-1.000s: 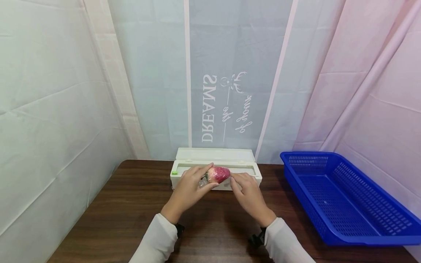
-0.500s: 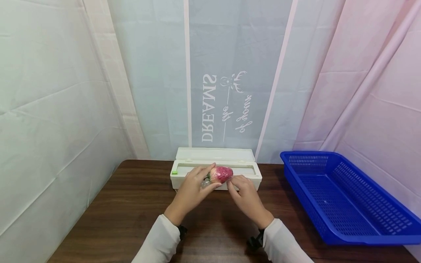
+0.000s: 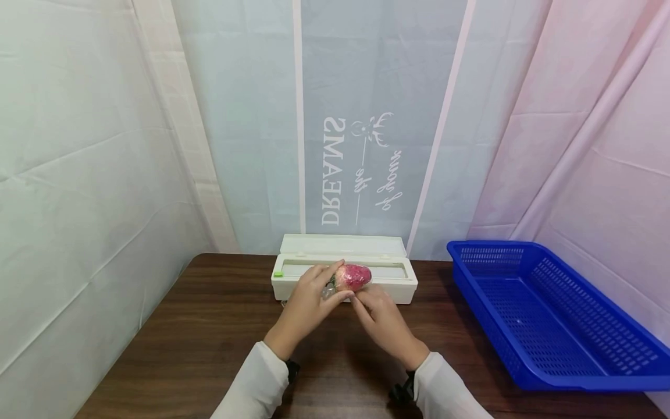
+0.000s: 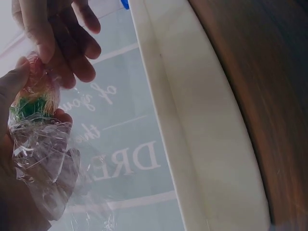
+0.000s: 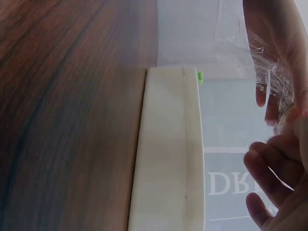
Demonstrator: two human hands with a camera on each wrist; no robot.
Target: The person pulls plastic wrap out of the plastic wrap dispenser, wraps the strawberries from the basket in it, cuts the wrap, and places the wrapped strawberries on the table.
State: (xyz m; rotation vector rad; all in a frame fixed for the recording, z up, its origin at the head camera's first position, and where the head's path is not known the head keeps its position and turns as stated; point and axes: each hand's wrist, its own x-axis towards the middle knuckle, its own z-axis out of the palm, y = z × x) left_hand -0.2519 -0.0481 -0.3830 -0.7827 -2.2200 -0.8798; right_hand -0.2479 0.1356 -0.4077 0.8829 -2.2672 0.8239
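Observation:
A red strawberry [image 3: 353, 277] with a pale, green-leaved end is covered in clear plastic wrap [image 4: 45, 163]. My left hand [image 3: 305, 305] holds it between thumb and fingers over the front of a white box. Loose, crumpled wrap trails from the leafy end, below the left fingers in the left wrist view. My right hand [image 3: 384, 326] is at the underside of the strawberry's red end, thumb and forefinger pinching there, its other fingers loosely bent. The exact contact is partly hidden in the head view.
The white wrap dispenser box [image 3: 342, 291], lid [image 3: 342, 244] raised, stands at the back of the dark wooden table [image 3: 209, 349]. A green slider [image 3: 278, 274] sits at its left end. A blue perforated basket [image 3: 523, 361] stands at the right. Curtains surround the table.
My right hand has slid left and down from the strawberry's tip to its underside, near the left thumb. The left hand and strawberry have shifted slightly right.

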